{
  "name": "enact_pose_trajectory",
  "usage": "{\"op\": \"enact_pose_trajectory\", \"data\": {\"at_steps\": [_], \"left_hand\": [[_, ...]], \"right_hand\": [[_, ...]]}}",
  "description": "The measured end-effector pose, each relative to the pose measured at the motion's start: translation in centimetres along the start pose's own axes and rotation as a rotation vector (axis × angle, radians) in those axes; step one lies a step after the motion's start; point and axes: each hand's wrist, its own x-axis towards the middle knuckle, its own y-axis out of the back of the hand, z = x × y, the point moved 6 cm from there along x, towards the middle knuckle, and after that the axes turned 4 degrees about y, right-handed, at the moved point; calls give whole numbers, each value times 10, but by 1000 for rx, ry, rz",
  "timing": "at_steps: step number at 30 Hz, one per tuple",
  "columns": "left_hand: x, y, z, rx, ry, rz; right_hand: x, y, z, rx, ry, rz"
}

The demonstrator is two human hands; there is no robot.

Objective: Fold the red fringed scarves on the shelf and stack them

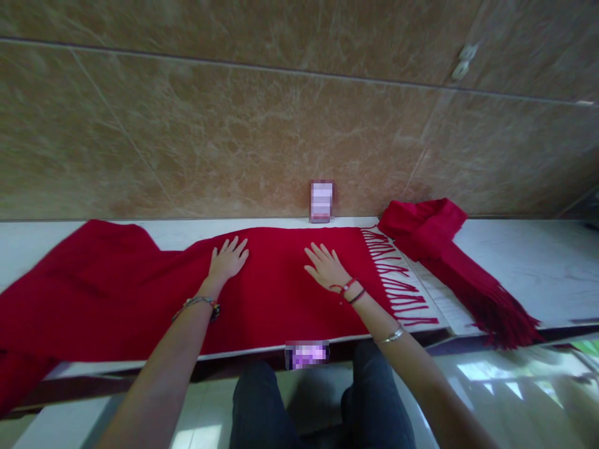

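Note:
A wide red scarf lies spread along the white counter, its fringe fanned out at the right end. Toward the left the cloth bunches in folds and hangs over the front edge. My left hand rests flat on the scarf near its back edge, fingers spread. Also flat, with fingers apart, my right hand lies on the cloth between the left hand and the fringe. Neither hand grips anything. A second red scarf, loosely folded, sits to the right, its fringe drooping at the counter's front edge.
Behind the white counter rises a brown marbled wall with a socket at upper right. A small blurred-out rectangle stands against the wall. Another blurred object is at the front edge, above my knees.

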Motion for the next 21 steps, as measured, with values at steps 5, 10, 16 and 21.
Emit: {"op": "enact_pose_trajectory", "data": {"at_steps": [5, 10, 16, 21], "left_hand": [[0, 0, -1, -4, 19, -71], [-2, 2, 0, 3, 23, -78], [-2, 2, 1, -19, 29, -79], [0, 0, 0, -41, 30, -71]], "right_hand": [[18, -28, -22, 54, 146, -99], [-6, -28, 50, 8, -85, -55], [-10, -9, 87, 10, -315, 42], [43, -8, -6, 74, -86, 48]]}}
